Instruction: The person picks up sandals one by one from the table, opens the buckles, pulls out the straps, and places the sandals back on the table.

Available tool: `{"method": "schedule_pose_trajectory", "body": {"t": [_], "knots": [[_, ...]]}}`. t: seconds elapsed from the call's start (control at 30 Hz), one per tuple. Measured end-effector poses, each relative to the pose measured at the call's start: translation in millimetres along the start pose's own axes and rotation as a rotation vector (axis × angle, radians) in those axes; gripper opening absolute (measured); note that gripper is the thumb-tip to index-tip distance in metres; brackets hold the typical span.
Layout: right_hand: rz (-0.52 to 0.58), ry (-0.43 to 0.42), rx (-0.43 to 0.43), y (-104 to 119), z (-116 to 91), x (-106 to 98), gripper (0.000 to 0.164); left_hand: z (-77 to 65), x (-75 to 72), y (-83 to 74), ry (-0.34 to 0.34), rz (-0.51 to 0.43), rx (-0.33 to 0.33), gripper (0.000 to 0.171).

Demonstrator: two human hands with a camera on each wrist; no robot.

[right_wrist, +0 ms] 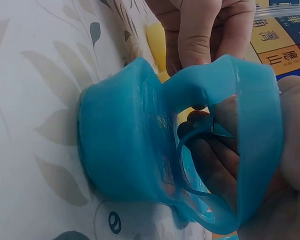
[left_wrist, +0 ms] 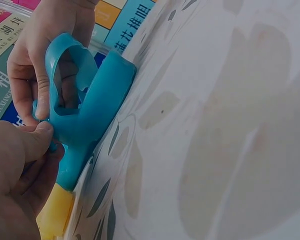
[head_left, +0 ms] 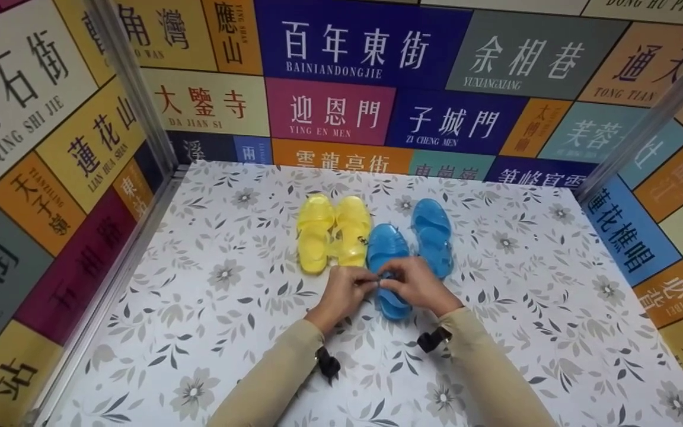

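Two blue jelly sandals lie with toes away from me; the nearer one point(head_left: 386, 240) is between my hands. My left hand point(head_left: 344, 290) pinches the thin ankle strap at this sandal's left side. Thumb and fingers of my right hand point(head_left: 415, 284) grip the strap at the same spot, fingertips against the left ones. In the left wrist view, the heel band point(left_wrist: 65, 50) arches up beside the right hand point(left_wrist: 45, 65). A loop of thin strap point(right_wrist: 182, 155) shows inside the heel band in the right wrist view. The buckle is mostly hidden by fingers.
The other blue sandal point(head_left: 432, 231) lies just to the right. On the left, a yellow pair, a left sandal point(head_left: 313, 246) and a right sandal point(head_left: 352, 219), stands side by side. A flower-patterned tabletop point(head_left: 211, 332) carries them, with sign-printed panels point(head_left: 329, 112) around it.
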State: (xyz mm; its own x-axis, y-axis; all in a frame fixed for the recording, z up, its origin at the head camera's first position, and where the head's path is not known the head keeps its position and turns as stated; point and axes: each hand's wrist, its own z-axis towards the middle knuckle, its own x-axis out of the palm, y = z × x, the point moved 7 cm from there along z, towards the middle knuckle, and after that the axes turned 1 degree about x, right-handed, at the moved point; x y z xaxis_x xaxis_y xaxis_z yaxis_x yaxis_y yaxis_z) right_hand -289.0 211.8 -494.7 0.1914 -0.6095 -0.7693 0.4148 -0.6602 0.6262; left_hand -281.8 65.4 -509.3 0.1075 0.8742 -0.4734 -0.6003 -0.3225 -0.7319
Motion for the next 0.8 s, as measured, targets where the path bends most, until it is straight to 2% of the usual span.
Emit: {"method": "schedule_pose_trajectory", "body": {"t": [0.33, 0.63, 0.8], "knots": [[0.006, 0.016, 0.021, -1.3, 2.7, -0.6, 0.012, -0.4, 1.1, -1.4, -0.033, 0.030, 0.062, 0.005], [0.072, 0.088, -0.016, -0.6, 1.2, -4.5, 0.017, -4.9, 2.0, 5.4, 0.025, -0.019, 0.001, 0.007], [0.089, 0.087, -0.026, -2.4, 2.6, -5.2, 0.017, -5.8, 1.1, 6.8, 0.009, -0.049, -0.024, 0.008]]}}
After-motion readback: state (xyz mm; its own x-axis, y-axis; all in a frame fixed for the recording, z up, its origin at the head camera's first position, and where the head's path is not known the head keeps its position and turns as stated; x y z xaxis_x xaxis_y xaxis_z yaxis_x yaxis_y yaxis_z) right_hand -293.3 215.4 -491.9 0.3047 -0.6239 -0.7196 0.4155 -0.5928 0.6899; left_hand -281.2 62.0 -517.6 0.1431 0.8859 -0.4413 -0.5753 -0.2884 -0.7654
